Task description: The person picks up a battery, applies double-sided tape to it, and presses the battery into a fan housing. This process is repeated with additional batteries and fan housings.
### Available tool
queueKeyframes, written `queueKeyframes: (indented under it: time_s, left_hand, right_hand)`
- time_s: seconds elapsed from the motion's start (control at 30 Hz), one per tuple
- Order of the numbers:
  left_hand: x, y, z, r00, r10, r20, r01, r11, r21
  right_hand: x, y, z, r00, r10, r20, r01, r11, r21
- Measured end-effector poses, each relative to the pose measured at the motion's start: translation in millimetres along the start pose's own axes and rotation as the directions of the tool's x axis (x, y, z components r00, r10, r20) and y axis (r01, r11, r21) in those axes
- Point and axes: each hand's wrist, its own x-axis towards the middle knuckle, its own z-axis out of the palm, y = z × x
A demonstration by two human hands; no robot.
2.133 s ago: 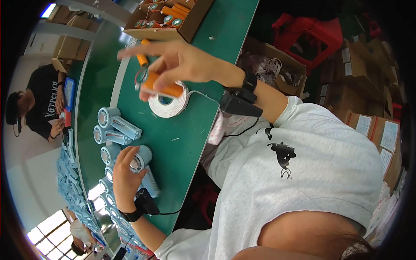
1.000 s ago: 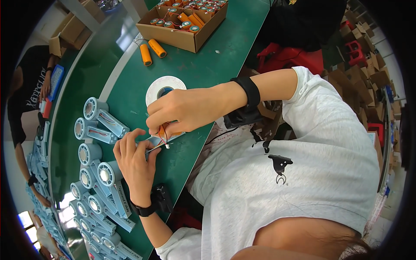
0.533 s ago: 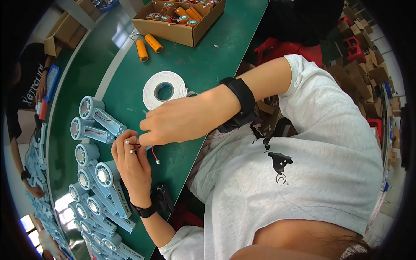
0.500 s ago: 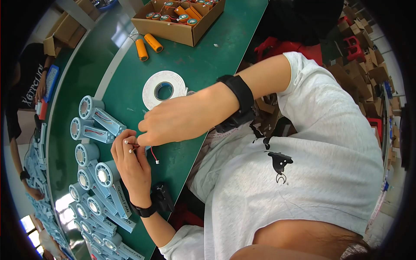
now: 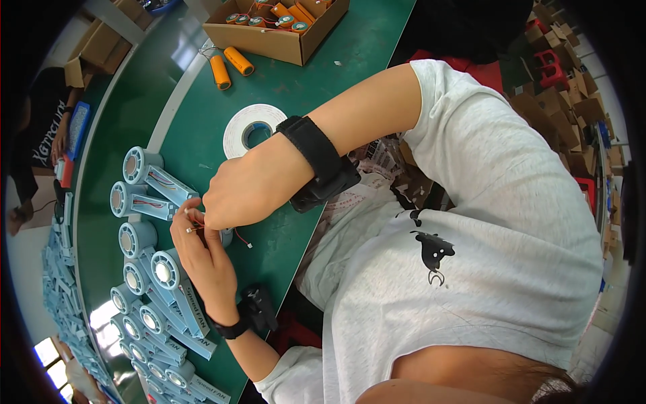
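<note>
My left hand (image 5: 202, 252), lower in the view, is closed with its fingertips pinching thin wires (image 5: 196, 227) that end in small white connectors. My right hand (image 5: 245, 192) curls over those fingertips from above. Its fingers are bent and mostly hidden, so what they grip cannot be made out. A dark red wire with a white connector (image 5: 249, 246) hangs out past the left hand, over the green table. Behind the hand a bit of light blue plastic shows. Just past the fingers lie two light blue handheld fan bodies (image 5: 142, 200) with open handles and wires inside.
A roll of white tape (image 5: 235, 131) lies beyond my right hand. Two orange battery cells (image 5: 220, 73) lie near a cardboard box (image 5: 282, 46) of more cells. Several light blue fans (image 5: 165, 269) crowd the table's left side. Across the green line (image 5: 101, 175), other people work by a heap of blue parts.
My right hand and forearm have shifted down and left, the wrist turning over the left fingertips. The dangling connector has swung slightly right. Across the line, a person's hand has moved up.
</note>
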Motion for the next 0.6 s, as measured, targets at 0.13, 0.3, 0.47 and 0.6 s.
queueKeyframes:
  time_s: [0.13, 0.3, 0.47, 0.6]
  left_hand:
    - [1.5, 5.0, -30.7, 0.968, 0.055, 0.243, -0.069, 0.996, 0.048]
    - [-0.5, 30.6, -46.9, 0.987, -0.091, 0.132, 0.071, 0.986, 0.15]
    - [62.3, 34.8, -74.6, 0.977, 0.206, 0.061, -0.214, 0.932, 0.292]
    - [170.9, -16.9, -80.3, 0.949, 0.286, 0.135, -0.317, 0.859, 0.403]
  right_hand:
    - [-5.2, 17.2, -2.0, 0.992, -0.079, 0.094, 0.075, 0.996, 0.053]
    - [-23.5, 17.2, 23.5, 0.671, 0.068, -0.738, 0.39, 0.815, 0.429]
    - [-18.1, 44.4, -13.0, 0.839, 0.369, -0.401, 0.121, 0.591, 0.797]
    - [-15.1, 99.5, -49.8, 0.553, 0.448, -0.702, -0.381, 0.886, 0.265]
